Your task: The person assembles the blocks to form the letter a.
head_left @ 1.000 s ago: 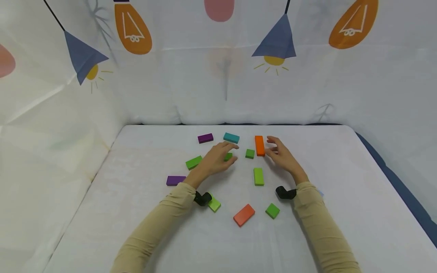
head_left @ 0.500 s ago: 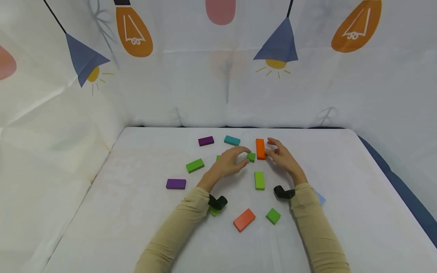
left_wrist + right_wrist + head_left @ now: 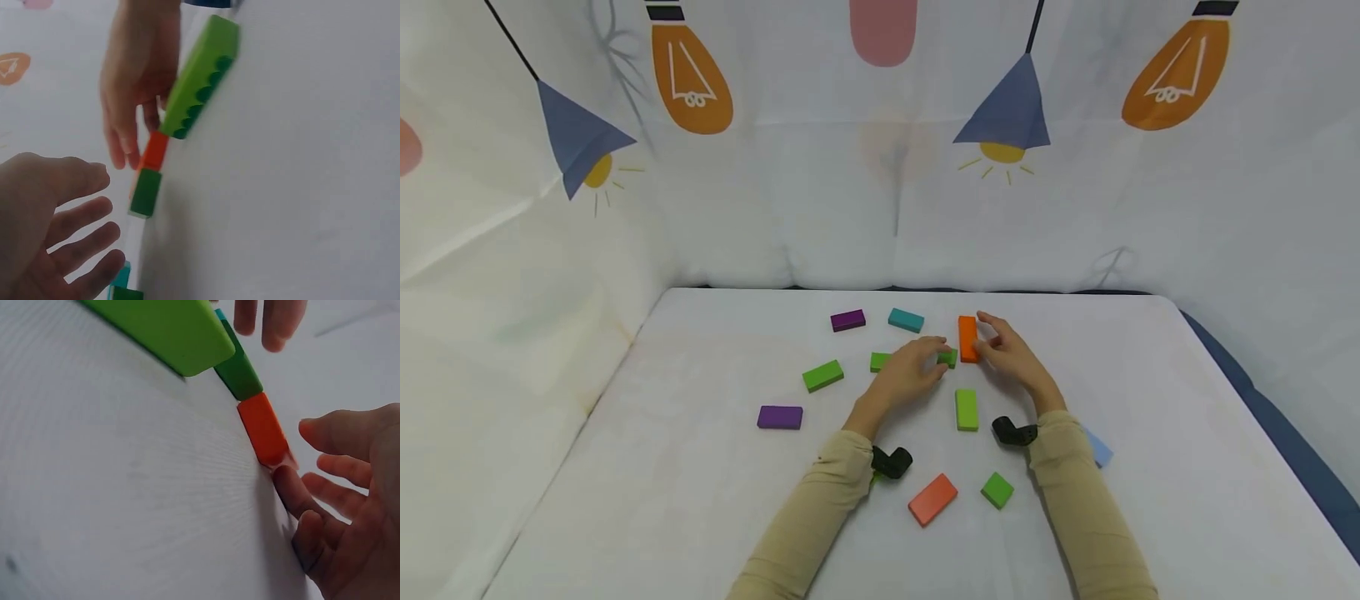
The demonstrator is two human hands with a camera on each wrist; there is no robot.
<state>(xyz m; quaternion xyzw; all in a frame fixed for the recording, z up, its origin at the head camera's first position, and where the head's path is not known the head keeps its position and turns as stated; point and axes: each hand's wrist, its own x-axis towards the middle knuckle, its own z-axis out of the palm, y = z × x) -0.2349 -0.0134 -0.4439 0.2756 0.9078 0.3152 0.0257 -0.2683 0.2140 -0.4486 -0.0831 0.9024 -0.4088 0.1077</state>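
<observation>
My left hand (image 3: 901,379) hovers just left of a small green block (image 3: 951,358), its fingers loosely bent. In the left wrist view, the thumb and fingers of my left hand (image 3: 53,225) are spread, and the green block (image 3: 145,192) lies beyond the tips. At the right side of an upright-lying orange block (image 3: 967,337) is my right hand (image 3: 1015,358), relaxed. The right wrist view has a fingertip of my right hand (image 3: 350,512) right at the orange block's (image 3: 262,428) edge, with the thumb apart from it.
Around the hands lie a lime block (image 3: 966,410), a teal block (image 3: 906,320), purple blocks (image 3: 780,417), a green block (image 3: 823,376), a red-orange block (image 3: 933,500) and a green cube (image 3: 997,490). A light blue block (image 3: 1099,447) is partly behind the right sleeve.
My left hand has moved right, away from the left-hand green blocks, to the small green block. My right hand has stayed beside the orange block. The head view has tilted slightly up.
</observation>
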